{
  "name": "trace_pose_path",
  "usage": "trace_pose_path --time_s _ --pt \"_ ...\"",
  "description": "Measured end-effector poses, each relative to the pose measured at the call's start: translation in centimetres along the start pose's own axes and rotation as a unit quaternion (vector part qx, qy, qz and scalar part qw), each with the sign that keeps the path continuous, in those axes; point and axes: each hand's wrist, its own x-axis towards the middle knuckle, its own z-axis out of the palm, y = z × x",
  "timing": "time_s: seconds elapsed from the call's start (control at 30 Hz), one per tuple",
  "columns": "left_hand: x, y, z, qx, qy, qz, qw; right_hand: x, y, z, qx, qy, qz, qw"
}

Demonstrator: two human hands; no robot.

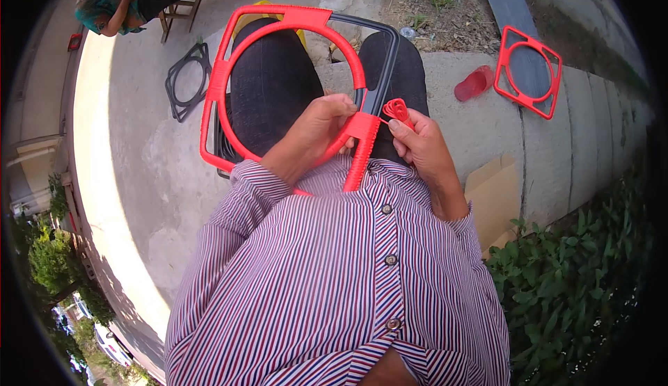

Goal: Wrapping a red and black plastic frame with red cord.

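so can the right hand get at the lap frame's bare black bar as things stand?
Probably yes: the right hand is close beside the black bar; only the red cord bundle it pinches shows between them, so fingers may need freeing first.

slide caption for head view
Left hand holds a black frame partly wrapped in red; right hand holds bundled red cord.

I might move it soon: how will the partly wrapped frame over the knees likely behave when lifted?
The frame is probably stiff: its bars show no sag. It looks light for its size, mostly thin bars around gaps. The red cord running to the right hand may tug.
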Motion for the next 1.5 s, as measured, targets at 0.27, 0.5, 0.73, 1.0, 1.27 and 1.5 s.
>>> trace_pose_path --time_s 0.27,0.5,0.73,1.0,1.27,1.5 --pt "-1.0 -1.2 -0.2 0.019 0.006 -0.039 0.999 -2.9 1.8 -3.0 0.06 0.026 -0.005 0.998" --pt "-0.7 -1.8 0.7 0.06 0.008 -0.071 0.996 -3.6 3.6 -7.3 0.153 0.077 -0.017 0.985" --pt "-0.5 -0.4 1.1 0.074 0.014 -0.06 0.995 0.0 1.2 -9.1 0.251 0.187 -0.094 0.945" --pt "1.8 -2.2 -0.9 0.072 -0.003 -0.071 0.995 3.3 -2.7 -3.9 -0.023 0.1 -0.251 0.963" --pt "0.7 -1.9 0.4 0.077 0.041 0.201 0.976 2.9 -4.8 3.8 -0.52 -0.001 -0.416 0.746" --pt "1.5 -2.0 0.2 0.132 0.11 0.188 0.967 3.3 -3.2 3.1 -0.468 0.078 -0.443 0.761"
